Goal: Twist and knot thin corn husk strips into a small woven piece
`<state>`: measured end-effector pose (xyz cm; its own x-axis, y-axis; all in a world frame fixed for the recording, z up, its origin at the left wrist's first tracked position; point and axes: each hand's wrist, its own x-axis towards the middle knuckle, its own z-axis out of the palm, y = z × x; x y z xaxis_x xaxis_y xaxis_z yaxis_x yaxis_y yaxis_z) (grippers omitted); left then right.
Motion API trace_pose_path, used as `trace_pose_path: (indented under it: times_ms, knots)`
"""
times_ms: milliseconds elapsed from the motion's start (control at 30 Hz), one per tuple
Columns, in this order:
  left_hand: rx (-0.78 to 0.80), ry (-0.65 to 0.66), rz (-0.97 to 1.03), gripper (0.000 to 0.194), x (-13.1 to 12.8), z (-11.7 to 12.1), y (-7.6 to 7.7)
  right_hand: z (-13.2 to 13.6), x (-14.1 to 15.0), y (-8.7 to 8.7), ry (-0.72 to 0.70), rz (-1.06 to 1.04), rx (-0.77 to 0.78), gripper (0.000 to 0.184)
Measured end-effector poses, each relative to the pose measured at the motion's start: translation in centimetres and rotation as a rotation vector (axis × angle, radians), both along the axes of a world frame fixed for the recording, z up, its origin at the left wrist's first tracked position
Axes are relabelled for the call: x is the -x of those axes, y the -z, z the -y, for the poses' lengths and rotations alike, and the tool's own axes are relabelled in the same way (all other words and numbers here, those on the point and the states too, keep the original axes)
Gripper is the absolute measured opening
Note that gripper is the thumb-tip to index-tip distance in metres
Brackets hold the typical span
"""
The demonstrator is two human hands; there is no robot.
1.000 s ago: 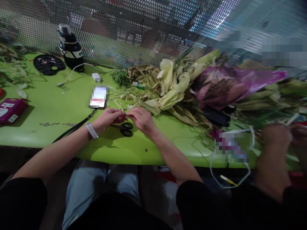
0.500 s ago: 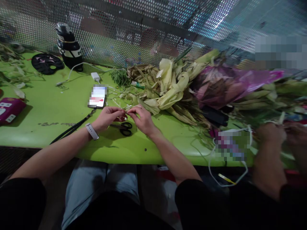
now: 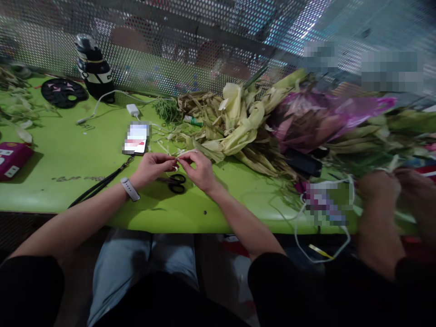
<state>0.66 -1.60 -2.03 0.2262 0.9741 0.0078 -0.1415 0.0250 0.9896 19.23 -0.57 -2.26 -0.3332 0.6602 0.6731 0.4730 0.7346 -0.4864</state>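
Observation:
My left hand (image 3: 152, 169), with a watch on its wrist, is closed in a pinch. Facing it, my right hand (image 3: 200, 171) pinches too, the fingertips of both nearly touching. Between them is a thin pale strip (image 3: 176, 168), too small to make out fully; its colour resembles the corn husks. Scissors with black handles (image 3: 177, 183) lie on the green tabletop (image 3: 184, 213) just under my fingers. Dry corn husks (image 3: 238, 131) are heaped beyond my right hand. A lit phone (image 3: 136, 137) with a black strap (image 3: 102, 180) lies beyond my left hand.
Along the mesh panel (image 3: 153, 59) stand a dark bottle (image 3: 95, 72) and a black openwork pad (image 3: 64, 93). A bundle of green string (image 3: 166, 110) sits near a white charger (image 3: 132, 110). A pink plastic bag (image 3: 306, 120) covers husks. Another person's hands (image 3: 381, 184) work at right.
The view has shifted slightly, so most things sit a little further left. Both my hands keep their pinch on the strip, with hardly any movement.

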Motion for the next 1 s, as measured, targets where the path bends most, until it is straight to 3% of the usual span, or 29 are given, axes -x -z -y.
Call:
trace_pose_path:
  times_ms: [133,467,1000]
  knots:
    - [-0.03,-0.026,-0.054,0.025,-0.09,-0.07,-0.09,-0.01,0.14,0.26,0.022,-0.015,-0.033,0.016]
    - [0.05,-0.031,0.039,0.022,0.13,-0.61,-0.32,-0.25,0.02,0.32,-0.023,0.049,-0.125,0.012]
    - [0.255,-0.022,0.187,0.015,-0.09,-0.32,-0.38,-0.22,-0.09,0.82,0.11,0.301,-0.303,0.018]
